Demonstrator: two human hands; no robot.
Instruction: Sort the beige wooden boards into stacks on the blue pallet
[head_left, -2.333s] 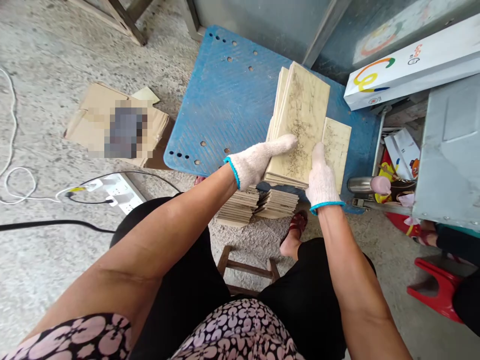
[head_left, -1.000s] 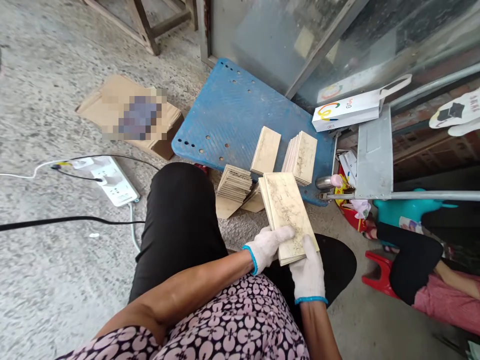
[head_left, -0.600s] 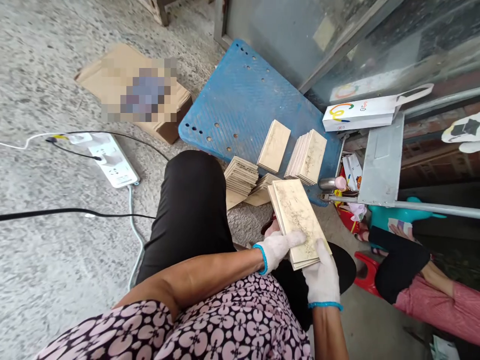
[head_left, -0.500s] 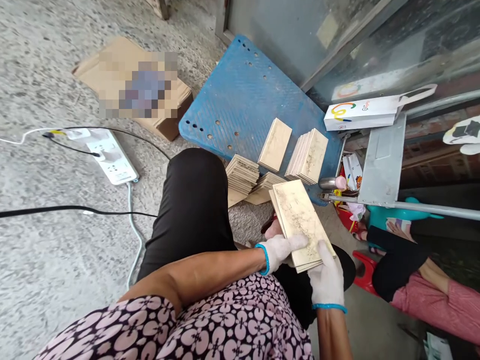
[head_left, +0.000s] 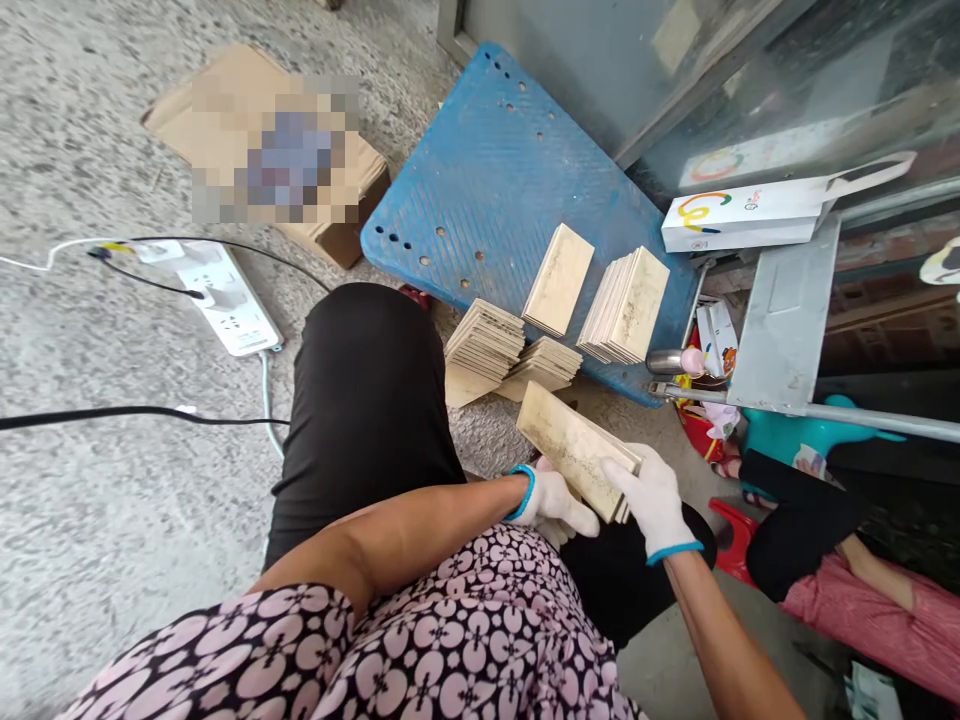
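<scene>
Thin wooden boards (head_left: 574,450), a small stack with dark specks on the top face, are tilted above my lap. My right hand (head_left: 656,505), in a white knit glove with a blue cuff, grips their right end, thumb on top. My left hand (head_left: 555,505), gloved alike, is beside their lower left edge with its thumb stretched out off the top face. Its other fingers are partly hidden underneath. Beyond, more stacks stand: a fanned stack (head_left: 486,345), a smaller fanned stack (head_left: 541,365), a short stack (head_left: 559,280) and a thick leaning stack (head_left: 626,305).
A blue plastic pallet (head_left: 480,180) bears stacks of boards. Left are a cardboard box (head_left: 225,110) and a power strip (head_left: 232,310) with cables across the floor. Right are a white paper bag (head_left: 742,215), a metal bottle (head_left: 664,362), a red stool (head_left: 731,540) and a seated person (head_left: 795,540).
The boards have tipped and turned, with their far end swinging left and down. My left thumb has come off their top face, while my right hand has shifted up along their right end.
</scene>
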